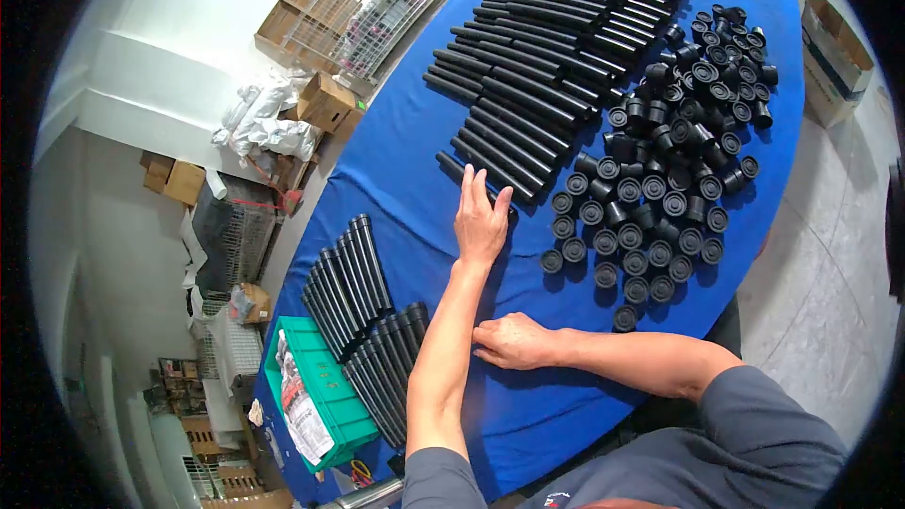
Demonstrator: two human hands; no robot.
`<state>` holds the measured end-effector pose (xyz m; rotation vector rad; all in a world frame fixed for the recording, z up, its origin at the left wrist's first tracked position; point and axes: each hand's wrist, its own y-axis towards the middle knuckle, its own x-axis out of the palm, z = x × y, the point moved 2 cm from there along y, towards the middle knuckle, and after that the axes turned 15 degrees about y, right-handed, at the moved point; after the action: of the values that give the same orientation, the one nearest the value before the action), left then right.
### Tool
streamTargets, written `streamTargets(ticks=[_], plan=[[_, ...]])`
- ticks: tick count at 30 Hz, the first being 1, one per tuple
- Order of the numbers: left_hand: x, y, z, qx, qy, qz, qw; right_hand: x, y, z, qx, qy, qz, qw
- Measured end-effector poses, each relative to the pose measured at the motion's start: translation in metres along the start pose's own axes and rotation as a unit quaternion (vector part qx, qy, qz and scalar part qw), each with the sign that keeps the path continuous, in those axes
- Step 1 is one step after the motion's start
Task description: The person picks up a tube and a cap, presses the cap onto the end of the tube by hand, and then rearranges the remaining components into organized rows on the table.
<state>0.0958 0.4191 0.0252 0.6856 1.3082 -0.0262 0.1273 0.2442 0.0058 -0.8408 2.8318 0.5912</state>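
My left hand (483, 223) reaches out over a single black tube (451, 166) at the near end of a long row of black tubes (514, 99). Its fingers are stretched out and lie across that tube. Lower down, my right hand (515, 341) rests near the blue cloth with its fingers curled in; whether anything is in them is hidden. A heap of round black caps (653, 188) lies to the right of both hands. Left of my left forearm are capped black tubes (345, 273), laid side by side in two groups.
A green crate (349, 405) with printed paper in it stands at the left table edge, with scissors (361, 471) close by. Blue cloth (377, 170) covers the table. A cardboard box (834, 57) is on the floor at right; wire cages and cartons line the left wall.
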Motion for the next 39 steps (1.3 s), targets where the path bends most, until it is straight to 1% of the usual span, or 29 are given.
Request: streamTargets(ticks=[1, 4, 5, 8, 9, 12, 13, 16, 20, 29, 32, 33, 36, 39], plan=[[0.003, 0.003, 0.003, -0.006, -0.023, 0.003, 1.000, 0.000, 0.000, 0.001, 0.001, -0.001, 0.008, 1.000], [0.001, 0.012, 0.005, 0.039, -0.032, 0.046, 0.998, 0.001, -0.001, 0.000, 0.005, 0.008, 0.019, 1.000], [-0.001, 0.014, 0.004, 0.040, 0.005, 0.036, 0.999, 0.001, -0.001, -0.001, 0.007, 0.013, 0.022, 1.000], [0.002, 0.029, -0.007, 0.095, 0.009, 0.058, 0.994, -0.004, 0.000, -0.008, -0.031, 0.004, -0.017, 0.999], [0.006, 0.033, -0.009, 0.106, -0.015, 0.031, 0.994, -0.004, -0.001, -0.007, -0.035, 0.008, -0.012, 0.999], [0.018, 0.037, -0.009, 0.150, 0.021, -0.033, 0.988, -0.001, -0.001, -0.004, -0.039, 0.013, 0.000, 0.999], [0.023, 0.038, -0.011, 0.133, -0.020, -0.096, 0.986, 0.000, -0.001, -0.002, -0.034, 0.010, 0.000, 0.999], [0.030, 0.036, -0.014, 0.133, 0.004, -0.120, 0.984, 0.001, 0.000, 0.001, -0.026, 0.007, -0.002, 1.000], [0.030, 0.032, -0.017, 0.123, -0.017, -0.084, 0.989, 0.000, 0.000, -0.001, -0.023, 0.007, -0.002, 1.000], [0.023, 0.020, -0.028, 0.094, -0.020, -0.081, 0.992, -0.001, 0.000, -0.002, -0.021, 0.000, -0.004, 1.000], [0.018, 0.018, -0.021, 0.068, -0.036, -0.044, 0.996, 0.000, 0.000, -0.002, -0.019, 0.000, -0.004, 1.000], [0.020, 0.019, -0.024, 0.074, -0.030, -0.073, 0.994, 0.000, 0.000, -0.002, -0.019, 0.001, -0.004, 1.000], [0.025, 0.014, -0.028, 0.061, -0.018, -0.103, 0.993, 0.000, 0.001, -0.001, -0.017, -0.002, -0.006, 1.000], [0.026, 0.010, -0.032, 0.059, -0.045, -0.085, 0.994, 0.001, 0.001, 0.001, -0.012, -0.006, -0.007, 1.000]])
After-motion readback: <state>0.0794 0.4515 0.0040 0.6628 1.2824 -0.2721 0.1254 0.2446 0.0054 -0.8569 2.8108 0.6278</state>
